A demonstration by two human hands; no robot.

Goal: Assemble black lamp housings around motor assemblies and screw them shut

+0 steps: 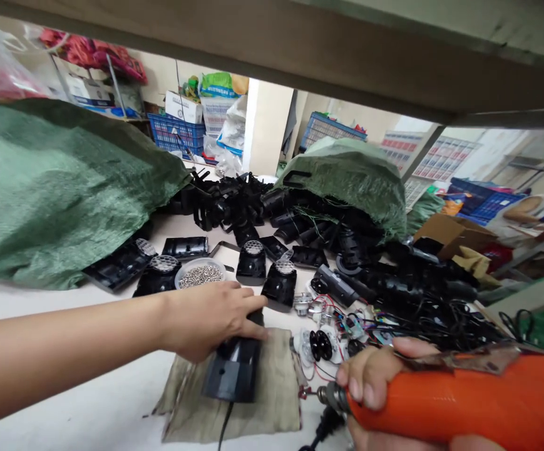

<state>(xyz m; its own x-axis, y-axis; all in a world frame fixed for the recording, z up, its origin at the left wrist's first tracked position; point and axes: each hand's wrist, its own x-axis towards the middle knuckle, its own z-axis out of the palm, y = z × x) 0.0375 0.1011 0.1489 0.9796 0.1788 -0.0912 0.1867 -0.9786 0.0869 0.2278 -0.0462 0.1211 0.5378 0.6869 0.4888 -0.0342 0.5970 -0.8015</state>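
Note:
My left hand (213,318) reaches in from the left and grips the upper end of a black plastic housing (232,374). The housing lies on a folded beige cloth (278,382), with a cable running out of its near end. At the lower right my right hand (370,379) is wrapped around an orange electric screwdriver (445,398). Its bit points left, to the right of the cloth and apart from the housing. Just beyond my left hand stands a round tub of small screws (201,274).
Black housing halves with mesh ends (278,285) lie behind the tub. Small motors and wired circuit parts (321,344) sit right of the cloth. Green woven sacks (65,194) and piled black parts (229,203) stand farther back. A shelf (272,47) hangs overhead; a person is at far right.

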